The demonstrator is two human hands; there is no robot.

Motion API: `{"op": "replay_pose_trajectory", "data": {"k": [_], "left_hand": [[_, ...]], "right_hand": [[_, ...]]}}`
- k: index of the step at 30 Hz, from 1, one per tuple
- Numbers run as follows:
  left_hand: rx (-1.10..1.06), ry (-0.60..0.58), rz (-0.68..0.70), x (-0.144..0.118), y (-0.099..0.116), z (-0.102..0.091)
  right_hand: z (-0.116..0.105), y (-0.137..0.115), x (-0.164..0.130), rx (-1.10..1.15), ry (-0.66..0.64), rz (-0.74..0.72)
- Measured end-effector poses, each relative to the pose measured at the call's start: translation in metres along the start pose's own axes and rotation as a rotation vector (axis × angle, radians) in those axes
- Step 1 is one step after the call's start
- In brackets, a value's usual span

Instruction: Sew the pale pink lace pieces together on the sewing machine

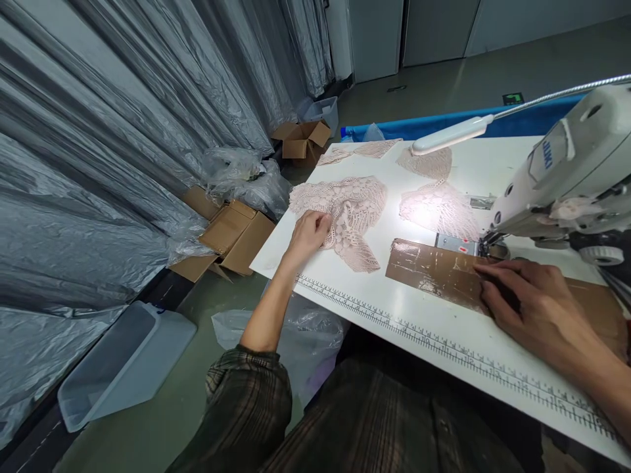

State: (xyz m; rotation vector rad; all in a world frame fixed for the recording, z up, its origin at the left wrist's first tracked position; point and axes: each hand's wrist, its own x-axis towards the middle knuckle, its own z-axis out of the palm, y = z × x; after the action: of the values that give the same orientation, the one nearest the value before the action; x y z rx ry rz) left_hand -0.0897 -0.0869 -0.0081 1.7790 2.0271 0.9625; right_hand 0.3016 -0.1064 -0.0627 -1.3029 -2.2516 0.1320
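Observation:
My left hand (310, 233) is closed, its curled fingers on the left edge of a crumpled pale pink lace piece (357, 210) on the white table. My right hand (537, 299) reaches in from the right, with index finger stretched and thumb a little apart, touching a brown tape-covered strip (428, 266). Its fingertips lie just in front of the presser foot (486, 246) of a sewing machine (576, 157). Left of the needle, another lace piece (438, 207) lies under the bright light, its right end near the metal needle plate (456, 244).
More lace pieces (377, 149) lie at the table's far edge. A lamp (451, 136) on a flexible neck hangs above. A printed ruler (419, 335) runs along the front edge. Cardboard boxes (241, 233), plastic bags (246, 180) and a clear bin (128, 368) stand left on the floor.

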Motion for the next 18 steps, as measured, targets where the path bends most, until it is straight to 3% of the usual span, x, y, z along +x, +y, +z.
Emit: {"op": "replay_pose_trajectory", "data": {"k": [3,7,10,12,15,18], "left_hand": [[-0.084,-0.020,-0.030,0.013,-0.013,0.006],[-0.291,-0.048,-0.039,0.018,-0.011,0.011],[-0.484,-0.133,-0.099,0.020,0.001,0.006],[-0.491,-0.145,-0.131,0.022,0.010,0.003],[-0.480,-0.119,-0.123,0.028,0.020,0.003],[-0.492,-0.181,-0.144,0.036,0.025,0.006]], "right_hand": [[0.000,0.001,-0.002,0.023,0.004,-0.010],[-0.007,-0.008,0.003,0.085,0.072,-0.037],[-0.011,-0.031,0.018,0.234,0.009,-0.057],[-0.008,-0.057,0.035,0.451,-0.082,-0.079],[0.011,-0.098,0.071,0.729,-0.235,0.021],[0.042,-0.126,0.112,1.065,-0.328,0.262]]}}
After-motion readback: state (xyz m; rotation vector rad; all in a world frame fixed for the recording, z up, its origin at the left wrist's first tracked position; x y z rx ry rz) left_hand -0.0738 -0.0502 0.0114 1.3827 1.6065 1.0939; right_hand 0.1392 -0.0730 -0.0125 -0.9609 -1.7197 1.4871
